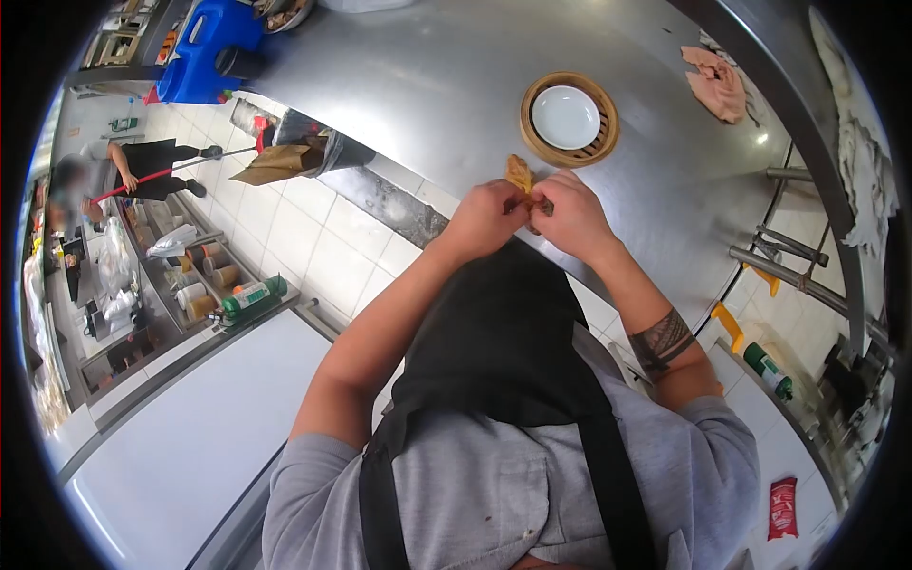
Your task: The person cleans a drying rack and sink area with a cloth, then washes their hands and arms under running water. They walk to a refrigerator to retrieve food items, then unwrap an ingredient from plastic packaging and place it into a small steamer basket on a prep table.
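Both of my hands meet at the front edge of the steel table (427,104), with a small yellow-brown food piece (518,173) between them. My left hand (486,218) has its fingers pinched on the piece, whose upper end sticks out beyond the fingertips. Close beside it, my right hand (573,214) pinches the same piece from the other side. The fingers partly hide its lower part. Just beyond my right hand is a round bamboo steamer (611,142) with a white dish (565,118) inside it.
At the table's far left is a blue jug (204,47). A pink cloth (714,84) lies at the right. A brown paper bag (275,163) sticks out near the table's left edge. Farther left, a person (152,169) holds a red-handled pole (152,177) beside shelves with containers.
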